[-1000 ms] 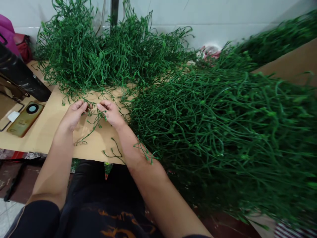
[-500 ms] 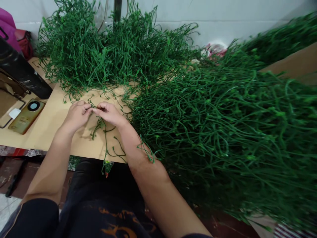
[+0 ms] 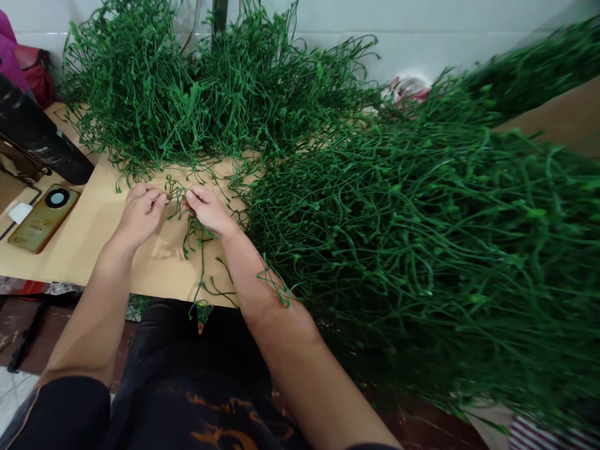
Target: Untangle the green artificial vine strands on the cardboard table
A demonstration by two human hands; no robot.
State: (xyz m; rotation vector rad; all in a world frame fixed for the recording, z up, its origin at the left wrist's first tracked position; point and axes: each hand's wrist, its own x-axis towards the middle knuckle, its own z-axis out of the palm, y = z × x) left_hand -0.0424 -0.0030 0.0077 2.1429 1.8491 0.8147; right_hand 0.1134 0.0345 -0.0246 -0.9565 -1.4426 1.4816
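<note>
Over the tan tabletop (image 3: 107, 231), my left hand (image 3: 143, 209) is closed, thumb against fingers; whatever it pinches is too small to name. My right hand (image 3: 206, 208), a short gap to its right, pinches a green stemmed sprig (image 3: 175, 190) with thin curling stems. Parts of the sprig show between the two hands and hang below my right hand. Several loose green stems (image 3: 202, 275) lie near the table's front edge, one drooping over it. Another few stems (image 3: 276, 281) rest on my right forearm.
A big heap of green stems (image 3: 398, 237) fills the right side, and another pile (image 3: 187, 94) stands at the back. On the left are a phone (image 3: 44, 219), a black cylinder (image 3: 42, 134) and a red bag (image 3: 37, 75).
My hands have moved apart, opening a gap with stems showing between them. The view has shifted slightly.
</note>
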